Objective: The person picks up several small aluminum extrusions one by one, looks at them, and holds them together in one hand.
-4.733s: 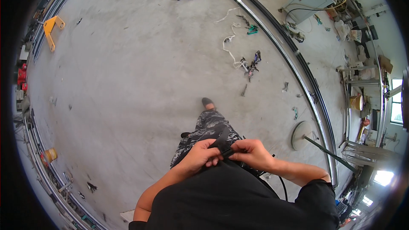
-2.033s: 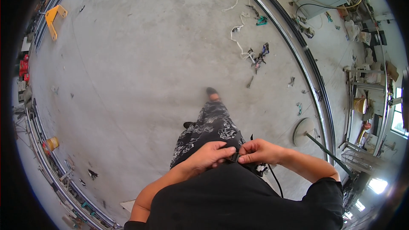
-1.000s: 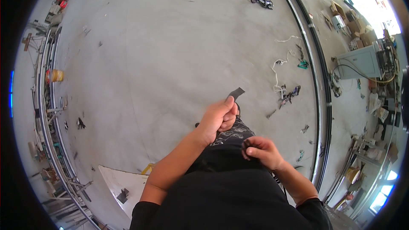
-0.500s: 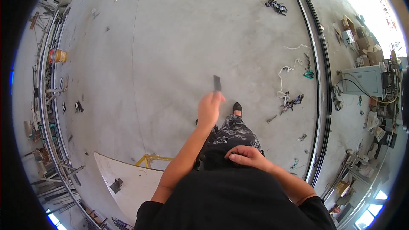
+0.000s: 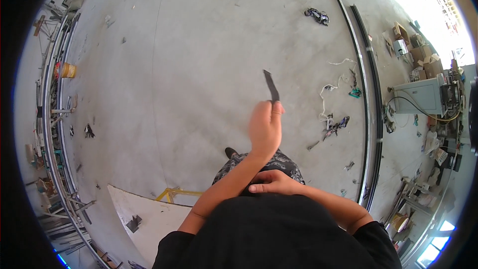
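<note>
The grey floor (image 5: 209, 45) spread wide, with a long black rail (image 5: 374, 74) from 1 to 3 o'clock, a white board (image 5: 164, 224) at 9, a grey cabinet (image 5: 418, 97) past the rail at 2, and a messy heap (image 5: 337, 127) between 1 and 2 that might have tripped feet. The left hand (image 5: 265, 127) was squeezed tight, and the right hand (image 5: 277, 182) sat at 6 o'clock, its fingers partly hidden, so I could not tell if they held anything. A dark strap (image 5: 271, 85) poked up at 12 o'clock from the left hand's grip; holding it out looked like the step, and moving it seemed to call for a firm squeeze.
</note>
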The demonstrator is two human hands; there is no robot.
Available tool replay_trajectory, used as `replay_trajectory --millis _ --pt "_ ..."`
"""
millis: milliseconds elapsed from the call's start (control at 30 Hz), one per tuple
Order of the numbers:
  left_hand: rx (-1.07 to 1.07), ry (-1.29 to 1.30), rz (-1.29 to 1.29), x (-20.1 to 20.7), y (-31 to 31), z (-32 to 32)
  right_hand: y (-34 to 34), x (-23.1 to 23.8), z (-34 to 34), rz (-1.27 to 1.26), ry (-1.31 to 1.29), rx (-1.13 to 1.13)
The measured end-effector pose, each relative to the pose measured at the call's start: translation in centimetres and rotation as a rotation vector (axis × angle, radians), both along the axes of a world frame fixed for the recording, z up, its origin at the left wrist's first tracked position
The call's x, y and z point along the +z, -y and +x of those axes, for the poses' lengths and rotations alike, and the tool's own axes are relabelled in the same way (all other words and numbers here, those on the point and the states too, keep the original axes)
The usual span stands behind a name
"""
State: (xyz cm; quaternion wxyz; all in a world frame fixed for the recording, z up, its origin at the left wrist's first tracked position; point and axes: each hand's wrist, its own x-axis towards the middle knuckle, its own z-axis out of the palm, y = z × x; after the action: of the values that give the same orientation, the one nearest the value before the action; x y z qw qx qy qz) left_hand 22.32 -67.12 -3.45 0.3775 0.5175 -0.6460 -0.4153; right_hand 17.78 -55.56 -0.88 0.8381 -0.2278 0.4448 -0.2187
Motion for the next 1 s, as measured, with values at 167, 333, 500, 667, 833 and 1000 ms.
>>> replay_trajectory --millis 167,333,500,667,833,1000 --pt "-0.127 -0.113 0.361 -0.3 -1.4 -3.2 -0.1 -0.5 -1.9 -0.011 0.020 0.039" --pt "-0.357 0.172 0.255 -2.0 1.2 -1.4 -1.7 -1.1 -5.3 -0.081 0.003 0.026" --pt "-0.123 0.629 -0.523 5.1 -0.9 -0.5 -2.8 -1.4 -9.7 -0.081 -0.095 0.008" --pt "-1.089 0.142 0.437 4.8 -4.2 0.4 -4.0 -2.2 -11.9 -0.131 -0.031 -0.014" --pt "-1.069 0.289 0.849 6.7 -3.0 -0.7 -3.7 -2.1 -13.5 -0.099 -0.030 -0.005" --pt "-1.164 0.263 0.966 5.4 -0.8 -2.3 -3.9 -2.5 -13.9 0.133 0.043 -0.339"
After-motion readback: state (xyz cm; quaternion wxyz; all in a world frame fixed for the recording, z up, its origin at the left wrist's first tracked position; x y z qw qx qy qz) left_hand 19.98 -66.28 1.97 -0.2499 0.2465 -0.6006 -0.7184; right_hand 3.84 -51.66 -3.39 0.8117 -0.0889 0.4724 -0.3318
